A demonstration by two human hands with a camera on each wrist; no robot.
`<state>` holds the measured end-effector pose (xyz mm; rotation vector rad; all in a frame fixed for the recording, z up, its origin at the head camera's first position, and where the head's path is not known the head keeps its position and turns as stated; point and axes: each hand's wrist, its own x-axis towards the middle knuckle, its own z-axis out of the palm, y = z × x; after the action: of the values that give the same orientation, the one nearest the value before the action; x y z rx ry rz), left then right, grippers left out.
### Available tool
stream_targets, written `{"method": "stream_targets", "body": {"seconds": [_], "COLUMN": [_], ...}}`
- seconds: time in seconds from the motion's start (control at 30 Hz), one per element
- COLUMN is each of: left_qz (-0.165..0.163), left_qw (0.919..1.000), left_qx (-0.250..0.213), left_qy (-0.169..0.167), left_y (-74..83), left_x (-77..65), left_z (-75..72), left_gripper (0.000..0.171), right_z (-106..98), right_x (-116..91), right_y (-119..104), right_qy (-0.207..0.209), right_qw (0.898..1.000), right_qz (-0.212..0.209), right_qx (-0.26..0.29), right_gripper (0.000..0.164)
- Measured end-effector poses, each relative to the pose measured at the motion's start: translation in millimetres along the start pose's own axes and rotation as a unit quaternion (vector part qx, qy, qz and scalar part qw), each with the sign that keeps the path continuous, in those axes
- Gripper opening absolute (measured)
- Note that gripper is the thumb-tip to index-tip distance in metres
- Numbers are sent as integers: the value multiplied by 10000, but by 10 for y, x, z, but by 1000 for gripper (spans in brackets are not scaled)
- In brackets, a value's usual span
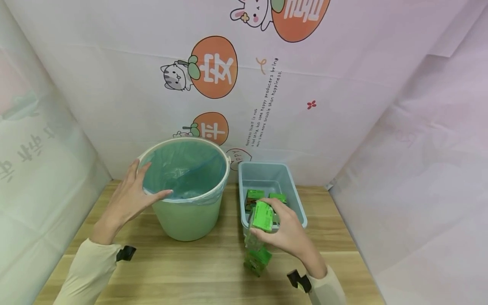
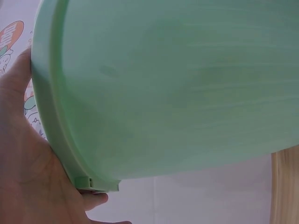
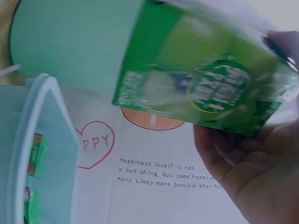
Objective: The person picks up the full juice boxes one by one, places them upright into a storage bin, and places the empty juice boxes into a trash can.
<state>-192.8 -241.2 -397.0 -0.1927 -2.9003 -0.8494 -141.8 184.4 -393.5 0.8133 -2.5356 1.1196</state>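
Observation:
My right hand (image 1: 287, 228) grips a small green printed carton (image 1: 263, 216) between thumb and fingers, just above the front edge of a blue-grey plastic bin (image 1: 301, 207). Its printed side faces the right wrist camera. Below that hand hangs something see-through, and under it is another green carton (image 1: 258, 258); whether it touches the table I cannot tell. More green cartons lie inside the bin. At the left, my left hand (image 1: 129, 197) spreads its fingers over the rim of a pale green bucket (image 1: 187, 220), touching it. A thin bluish bag (image 1: 183, 165) lines the bucket.
The bucket and the bin stand side by side on a wooden table (image 1: 183, 271), close to the back. White printed sheeting (image 1: 324, 140) rises behind them and on both sides. Between bucket and bin is a narrow gap.

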Motion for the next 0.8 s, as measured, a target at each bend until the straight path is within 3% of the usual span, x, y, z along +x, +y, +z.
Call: {"method": "stream_targets", "body": {"seconds": [0.3,0.8], "left_qz": [42,100], "left_qw": [10000,9999], "left_qx": [45,-38], "left_qy": [-2,-12], "left_y": [-4,0], "left_x": [5,4], "left_z": [7,7], "left_gripper": [118,117], "right_z": [-40,-24], "right_x": [417,1163], "right_y": [-121,-408], "right_qy": [-325,-342], "right_qw": [9988,9980], "right_qz": [311,176], "right_qx": [202,510], "right_gripper": [73,71]}}
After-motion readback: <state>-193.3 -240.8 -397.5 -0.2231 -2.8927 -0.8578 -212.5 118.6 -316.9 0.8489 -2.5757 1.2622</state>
